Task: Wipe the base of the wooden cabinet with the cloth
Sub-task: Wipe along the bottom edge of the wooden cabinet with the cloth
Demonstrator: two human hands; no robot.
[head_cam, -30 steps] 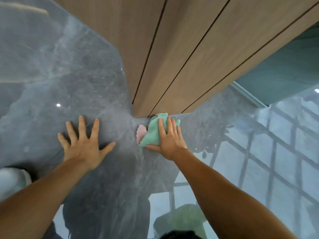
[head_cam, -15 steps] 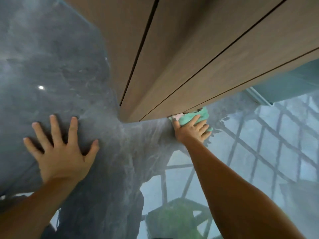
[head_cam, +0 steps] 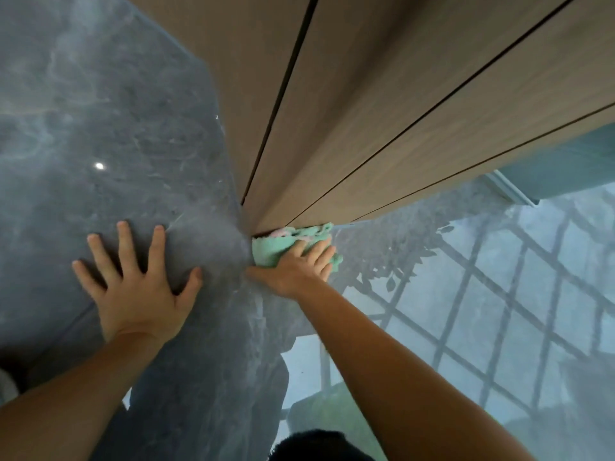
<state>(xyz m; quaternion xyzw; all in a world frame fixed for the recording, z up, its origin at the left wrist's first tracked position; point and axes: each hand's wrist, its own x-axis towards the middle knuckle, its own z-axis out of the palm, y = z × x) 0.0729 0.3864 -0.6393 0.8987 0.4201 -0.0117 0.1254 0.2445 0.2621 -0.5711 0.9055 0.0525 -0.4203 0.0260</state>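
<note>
cloth (head_cam: pixel 268 252): partly under right hand (head_cam: pixel 296 271) | cabinet (head_cam: pixel 399 94): top cut off

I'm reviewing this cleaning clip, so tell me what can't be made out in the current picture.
- Head view: the base edge of the wooden cabinet at the cloth, hidden by the cloth and the right hand pressing it.
- Head view: the cabinet's upper part, cut off by the top edge.
- Head view: the floor surface at right, masked by window reflections.
- Head view: a pale thing at lower left, cut by the edge.
</note>
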